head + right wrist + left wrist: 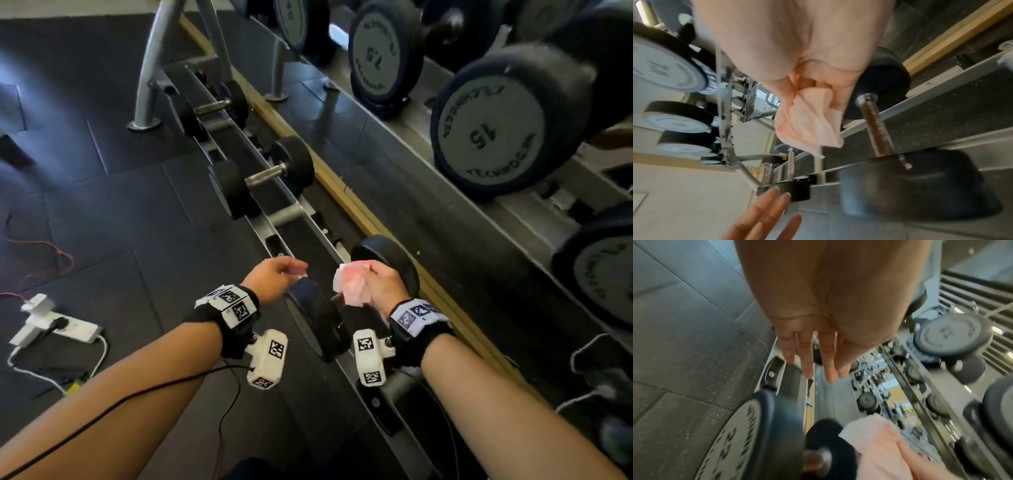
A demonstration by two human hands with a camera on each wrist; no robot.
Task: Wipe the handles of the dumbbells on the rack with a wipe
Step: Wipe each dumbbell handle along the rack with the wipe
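- The right hand (378, 281) has its fingers (840, 99) curled round a crumpled pale pink wipe (352, 286), held just above the handle (876, 128) of the nearest dumbbell (342, 301) on the low rack (305, 222).
- From the right wrist view the wipe hangs clear of that handle, a knurled, brownish metal bar; the two look apart, not touching.
- The left hand (274, 279) hovers beside the dumbbell's near head, fingers (807, 358) straight and spread in the wrist view. The head view shows a small pale scrap by the fingertips, too blurred to say whether it is held.
- The rack is a long, narrow grey metal channel running away diagonally, with open gaps between dumbbells along it.
- Two more dumbbells sit farther along: a middle dumbbell (263, 176) and a far dumbbell (214, 106), both with round black rubber heads and shiny metal handles.
- Left of the rack lies open floor (102, 205) of dark rubber tiles with visible seams.
- On the right, a pale wooden strip (342, 192) edges a mirror close behind the rack, which reflects large round weights marked 15 (496, 126) and 7.5 (380, 54).
- On the floor to the left: a white power strip (54, 325) with a plugged adapter, a white cable and a thin red wire (51, 253).
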